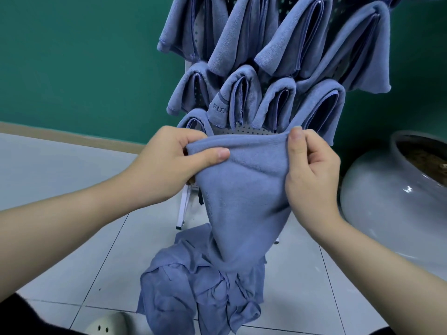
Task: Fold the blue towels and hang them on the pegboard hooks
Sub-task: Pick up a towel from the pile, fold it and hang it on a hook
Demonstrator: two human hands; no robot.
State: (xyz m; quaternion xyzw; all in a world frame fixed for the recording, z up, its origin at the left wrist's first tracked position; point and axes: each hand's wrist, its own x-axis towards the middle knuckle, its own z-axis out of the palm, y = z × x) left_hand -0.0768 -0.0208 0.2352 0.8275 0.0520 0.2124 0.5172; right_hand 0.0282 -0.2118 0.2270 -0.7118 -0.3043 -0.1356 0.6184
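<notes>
A blue towel [244, 189] hangs stretched between my two hands in front of the pegboard. My left hand [167, 163] pinches its upper left corner between thumb and fingers. My right hand [312, 170] pinches the upper right corner. The towel's lower end drops onto a crumpled pile of blue towels [200, 284] on the floor. Behind it stands the white pegboard [244, 129], mostly hidden by several folded blue towels [278, 49] hung in rows on its hooks.
A large grey ceramic pot [391, 197] stands on the floor at the right, close to the pegboard. A green wall is behind. The pegboard's white leg [184, 206] rests on pale floor tiles. A white shoe [108, 325] shows at the bottom edge.
</notes>
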